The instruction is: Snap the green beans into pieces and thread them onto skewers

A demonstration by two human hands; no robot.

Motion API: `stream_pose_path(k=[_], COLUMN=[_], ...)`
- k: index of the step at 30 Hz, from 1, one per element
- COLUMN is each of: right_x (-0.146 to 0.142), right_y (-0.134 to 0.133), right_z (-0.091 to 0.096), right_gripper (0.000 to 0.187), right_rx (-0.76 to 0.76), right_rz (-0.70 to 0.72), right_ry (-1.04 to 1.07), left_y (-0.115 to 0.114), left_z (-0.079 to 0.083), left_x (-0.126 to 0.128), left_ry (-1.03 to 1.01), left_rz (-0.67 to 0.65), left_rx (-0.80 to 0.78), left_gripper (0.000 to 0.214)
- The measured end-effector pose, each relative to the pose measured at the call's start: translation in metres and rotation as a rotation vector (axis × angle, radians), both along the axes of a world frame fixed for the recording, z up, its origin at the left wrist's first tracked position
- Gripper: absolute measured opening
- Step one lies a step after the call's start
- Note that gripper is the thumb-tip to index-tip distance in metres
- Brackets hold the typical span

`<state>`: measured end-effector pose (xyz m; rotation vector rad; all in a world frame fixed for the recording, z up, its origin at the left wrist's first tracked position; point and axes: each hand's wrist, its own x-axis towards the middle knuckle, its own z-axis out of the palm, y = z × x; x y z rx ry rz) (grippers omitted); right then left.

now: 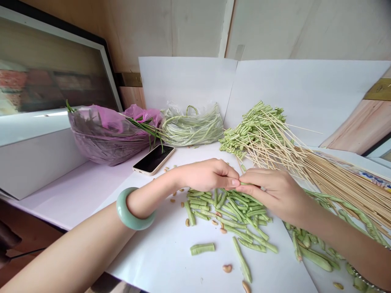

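Observation:
My left hand (210, 175), with a pale green bangle (134, 208) on its wrist, is closed in a pinch. Its fingertips meet those of my right hand (269, 185), also pinching. Between them shows a small bit of green bean (244, 183), mostly hidden by the fingers. Just below both hands lies a loose pile of broken green bean pieces (235, 209) on white paper. A short bean piece (203, 248) and a longer one (242, 259) lie apart, nearer to me. Tan bean seeds (227, 268) are scattered around.
Bean pieces threaded on skewers (259, 122) are heaped at the back. Bare bamboo skewers (348, 181) and whole beans (317, 258) lie at the right. A phone (154, 160), a purple bag (106, 138) and a clear bag of long beans (192, 128) are at the left and back.

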<state>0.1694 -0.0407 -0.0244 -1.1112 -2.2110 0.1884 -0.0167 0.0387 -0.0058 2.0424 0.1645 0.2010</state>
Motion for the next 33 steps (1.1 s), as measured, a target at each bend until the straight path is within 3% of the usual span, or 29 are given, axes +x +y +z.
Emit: stream_pose_path(k=[4,8,10,12,17,20,25,29,33], right_x=[-0.005,-0.008,-0.005,-0.001,0.009,0.012,0.012,0.006,0.001], right_y=[-0.006,-0.007,-0.004,0.001,0.013,0.016,0.014,0.009,0.004], right_z=[0.007,0.013,0.014,0.012,-0.003,-0.01,-0.009,-0.008,-0.008], right_gripper=[0.053,0.057,0.054,0.045,0.013,0.023,0.041,0.042,0.026], right_rx=[-0.278,-0.316,-0.281,-0.243,-0.132,-0.048,0.104,0.213,0.222], right_rz=[0.211,0.224,0.15,0.043,-0.221,-0.285,-0.322,-0.298,-0.17], right_ry=[0.156,0.333,0.378,0.352,0.093,-0.048,-0.198,-0.219,-0.269], left_y=[-0.007,-0.011,-0.012,-0.01,0.0,0.004,0.006,0.004,0.003], left_z=[0.007,0.008,0.005,0.002,-0.004,-0.004,-0.008,-0.009,-0.008], left_x=[-0.006,-0.007,-0.004,-0.001,0.005,0.005,0.003,0.003,0.005], left_ry=[0.067,0.045,-0.039,-0.132,-0.127,-0.061,0.041,0.074,0.113], left_rz=[-0.208,-0.327,-0.29,-0.163,0.232,0.38,0.42,0.372,0.324], left_rx=[-0.395,-0.504,-0.524,-0.543,-0.419,-0.296,-0.157,-0.126,-0.113], left_gripper=[0.031,0.037,0.035,0.033,0.029,0.019,0.011,0.012,0.008])
